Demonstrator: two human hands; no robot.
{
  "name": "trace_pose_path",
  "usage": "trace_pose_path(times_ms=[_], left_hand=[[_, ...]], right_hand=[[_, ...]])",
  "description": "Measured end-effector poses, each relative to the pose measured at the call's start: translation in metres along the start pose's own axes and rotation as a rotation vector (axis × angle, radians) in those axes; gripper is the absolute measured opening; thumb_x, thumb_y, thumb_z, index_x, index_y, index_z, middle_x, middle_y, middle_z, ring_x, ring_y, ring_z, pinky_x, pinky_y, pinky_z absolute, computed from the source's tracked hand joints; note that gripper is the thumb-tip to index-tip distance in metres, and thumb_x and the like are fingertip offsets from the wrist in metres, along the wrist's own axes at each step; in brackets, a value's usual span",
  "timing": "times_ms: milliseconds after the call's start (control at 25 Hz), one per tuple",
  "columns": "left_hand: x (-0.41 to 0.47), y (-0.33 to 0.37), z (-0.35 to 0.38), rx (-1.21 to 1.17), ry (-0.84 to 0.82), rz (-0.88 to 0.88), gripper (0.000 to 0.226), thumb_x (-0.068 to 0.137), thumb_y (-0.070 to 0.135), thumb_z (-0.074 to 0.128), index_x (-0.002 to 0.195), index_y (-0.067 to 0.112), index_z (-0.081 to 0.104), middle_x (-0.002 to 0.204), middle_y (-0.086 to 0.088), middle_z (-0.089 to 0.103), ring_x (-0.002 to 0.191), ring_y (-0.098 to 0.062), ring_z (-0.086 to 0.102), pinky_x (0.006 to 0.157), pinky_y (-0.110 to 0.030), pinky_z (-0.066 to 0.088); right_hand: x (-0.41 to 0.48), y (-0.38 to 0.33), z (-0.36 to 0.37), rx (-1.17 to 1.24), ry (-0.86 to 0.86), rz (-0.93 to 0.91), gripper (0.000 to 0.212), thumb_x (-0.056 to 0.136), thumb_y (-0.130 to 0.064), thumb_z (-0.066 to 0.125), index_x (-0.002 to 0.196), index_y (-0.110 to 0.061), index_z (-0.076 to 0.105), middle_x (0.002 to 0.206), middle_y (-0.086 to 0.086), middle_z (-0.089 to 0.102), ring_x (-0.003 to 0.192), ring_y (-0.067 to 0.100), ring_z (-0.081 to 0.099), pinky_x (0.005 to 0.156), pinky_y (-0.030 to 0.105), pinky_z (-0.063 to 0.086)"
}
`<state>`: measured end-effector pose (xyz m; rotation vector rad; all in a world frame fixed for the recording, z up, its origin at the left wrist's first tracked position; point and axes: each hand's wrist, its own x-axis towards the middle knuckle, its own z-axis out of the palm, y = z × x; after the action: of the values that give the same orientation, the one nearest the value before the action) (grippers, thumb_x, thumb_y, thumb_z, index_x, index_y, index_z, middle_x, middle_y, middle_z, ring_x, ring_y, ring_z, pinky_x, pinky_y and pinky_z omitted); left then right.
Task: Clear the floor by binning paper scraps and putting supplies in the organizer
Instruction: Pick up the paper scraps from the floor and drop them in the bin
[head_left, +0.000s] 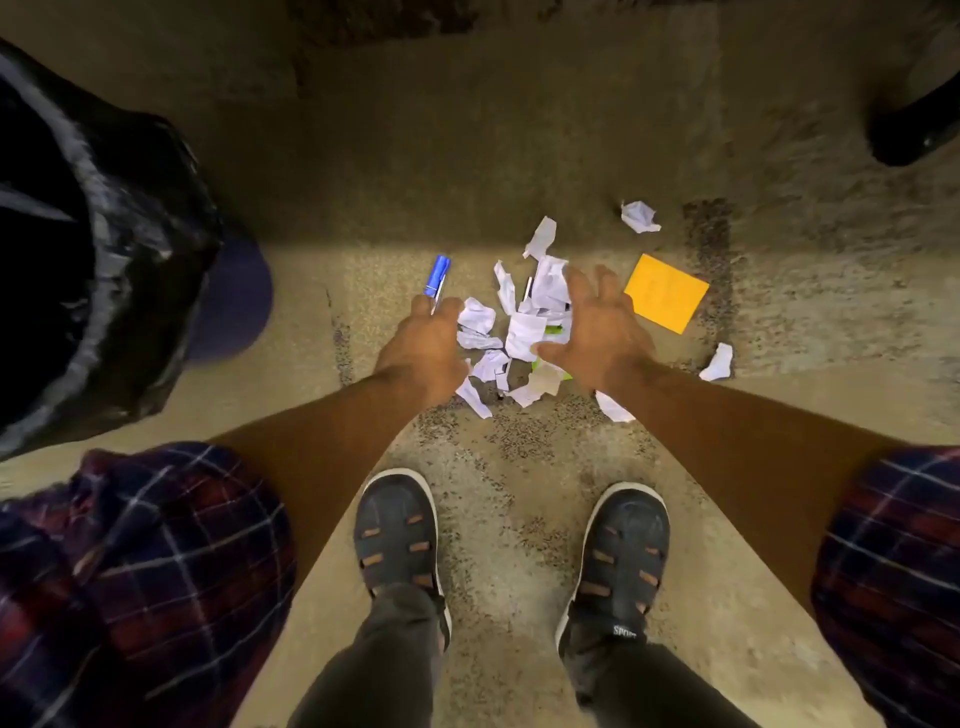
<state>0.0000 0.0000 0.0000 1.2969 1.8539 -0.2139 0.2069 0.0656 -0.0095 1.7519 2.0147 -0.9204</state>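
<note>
A heap of torn white paper scraps (519, 332) lies on the floor in front of my feet. My left hand (423, 351) hovers at the heap's left edge, fingers curled down, its fingertips by a blue pen (436, 278); whether it touches the pen I cannot tell. My right hand (597, 332) is spread open over the heap's right side. An orange sticky-note pad (666, 292) lies just right of that hand. Something green (553, 369) peeks from under the scraps. Loose scraps lie farther off: a crumpled one (640, 216) and another (718, 362).
A bin lined with a black bag (104, 249) stands at the left, with a dark blue round shape (239, 301) beside it. A black object (914, 124) sits at the top right. My two dark shoes (397, 530) stand just behind the heap on speckled floor.
</note>
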Motion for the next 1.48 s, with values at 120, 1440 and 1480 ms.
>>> trace_pose_path(times_ms=[120,1440,1480], left_hand=[[0.015,0.004,0.016,0.017,0.019,-0.007,0.087,0.078,0.019,0.086,0.151,0.029,0.038,0.155,-0.012,0.031,0.124,-0.037,0.057,0.095,-0.054,0.059],[-0.058,-0.002,-0.062,-0.923,0.434,-0.219,0.029,0.080,-0.002,0.084,0.091,0.024,0.079,0.091,0.005,0.075,0.082,-0.011,0.072,0.077,-0.024,0.059],[-0.068,-0.004,-0.075,-0.979,0.450,-0.235,0.031,0.079,-0.001,0.086,0.088,0.028,0.077,0.086,0.009,0.073,0.078,-0.009,0.070,0.072,-0.020,0.056]], right_hand=[[0.019,-0.002,0.020,-0.128,0.008,-0.044,0.106,0.073,-0.061,0.080,0.158,-0.036,0.022,0.167,0.015,0.013,0.149,0.040,0.025,0.106,0.050,0.048],[-0.049,-0.065,-0.056,0.634,0.322,0.114,0.034,0.079,-0.010,0.083,0.110,-0.024,0.076,0.116,0.000,0.062,0.095,0.004,0.059,0.076,-0.006,0.034],[-0.054,-0.081,-0.064,0.685,0.325,0.110,0.035,0.078,-0.012,0.084,0.109,-0.027,0.076,0.114,-0.002,0.062,0.092,-0.005,0.056,0.076,-0.007,0.035]])
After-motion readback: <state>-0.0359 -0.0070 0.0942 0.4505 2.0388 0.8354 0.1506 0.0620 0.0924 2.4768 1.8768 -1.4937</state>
